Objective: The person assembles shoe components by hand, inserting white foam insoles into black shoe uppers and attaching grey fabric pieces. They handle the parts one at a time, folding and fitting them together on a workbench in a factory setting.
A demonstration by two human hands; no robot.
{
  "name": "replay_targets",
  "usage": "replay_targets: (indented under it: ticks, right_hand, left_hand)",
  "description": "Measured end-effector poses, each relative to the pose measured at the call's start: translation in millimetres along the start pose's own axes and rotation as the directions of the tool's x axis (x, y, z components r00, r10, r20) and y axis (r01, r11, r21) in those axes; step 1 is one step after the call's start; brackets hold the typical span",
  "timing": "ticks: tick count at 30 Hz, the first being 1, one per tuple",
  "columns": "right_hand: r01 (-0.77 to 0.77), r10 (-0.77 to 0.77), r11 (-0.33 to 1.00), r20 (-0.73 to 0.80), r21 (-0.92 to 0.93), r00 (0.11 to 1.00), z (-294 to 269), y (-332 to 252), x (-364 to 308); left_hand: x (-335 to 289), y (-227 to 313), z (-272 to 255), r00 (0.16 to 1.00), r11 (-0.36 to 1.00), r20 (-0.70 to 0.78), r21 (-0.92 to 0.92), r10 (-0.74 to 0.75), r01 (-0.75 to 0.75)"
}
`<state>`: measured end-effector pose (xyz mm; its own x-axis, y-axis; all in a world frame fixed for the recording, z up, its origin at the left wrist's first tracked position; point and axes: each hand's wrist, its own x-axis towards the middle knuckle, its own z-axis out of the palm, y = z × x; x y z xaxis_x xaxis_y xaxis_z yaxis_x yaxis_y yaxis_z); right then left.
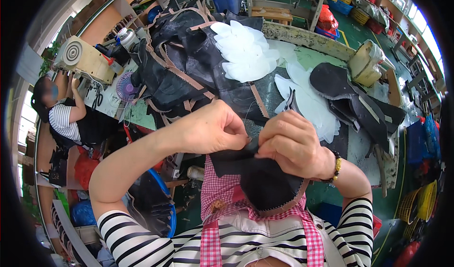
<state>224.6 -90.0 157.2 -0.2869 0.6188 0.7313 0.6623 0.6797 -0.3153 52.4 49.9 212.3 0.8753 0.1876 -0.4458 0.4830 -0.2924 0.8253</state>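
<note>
Close in front of my apron, both hands pinch the upper edge of a black leather-like piece [269, 189], whose curved lower edge has a brownish zigzag-cut border. My left hand [213, 129] closes thumb and fingertips on its upper left part. A short way across, my right hand [294, 146] grips the same piece with curled fingers. Between the two hands the material is partly hidden by the fingers. Beyond them on the table is a heap of black pieces [189, 73] with brown zigzag edges. White leaf-shaped sheets [243, 52] lie on top of it.
More white sheets [302, 96] and stacked black pieces [331, 85] lie at the right, near a worn cream machine [364, 66]. At left stand a purple fan [126, 87], scissors [97, 100] and a cream machine [85, 59] beside a co-worker [66, 118]. A blue-rimmed tub [171, 205] sits low left.
</note>
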Motion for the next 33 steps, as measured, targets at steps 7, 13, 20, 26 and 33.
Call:
replay_targets:
  ticks: [7,13,20,26,33]
  right_hand:
    - [-0.145,0.127,0.985,0.171,0.094,0.977,-11,-6,8]
    - [-0.383,0.339,0.902,0.222,0.201,0.914,-14,-12,16]
    - [-0.654,0.509,0.709,0.450,0.264,0.733,-18,-10,28]
    - [-0.654,0.353,0.629,0.595,0.421,0.722,-19,7,27]
    - [-0.342,0.111,0.783,0.424,0.520,0.899,-38,7,21]
  left_hand:
    - [-13,-13,11,0.990,0.985,-0.137,-0.165,0.034,-0.056]
    - [-30,-36,56,0.840,0.940,-0.513,-0.164,0.177,-0.298]
    - [-34,-41,63,0.700,0.848,-0.596,-0.058,0.395,-0.527]
    - [-26,-43,57,0.556,0.700,-0.569,0.049,0.606,-0.713]
    - [-28,-47,56,0.665,0.667,-0.557,-0.244,0.498,-0.704]
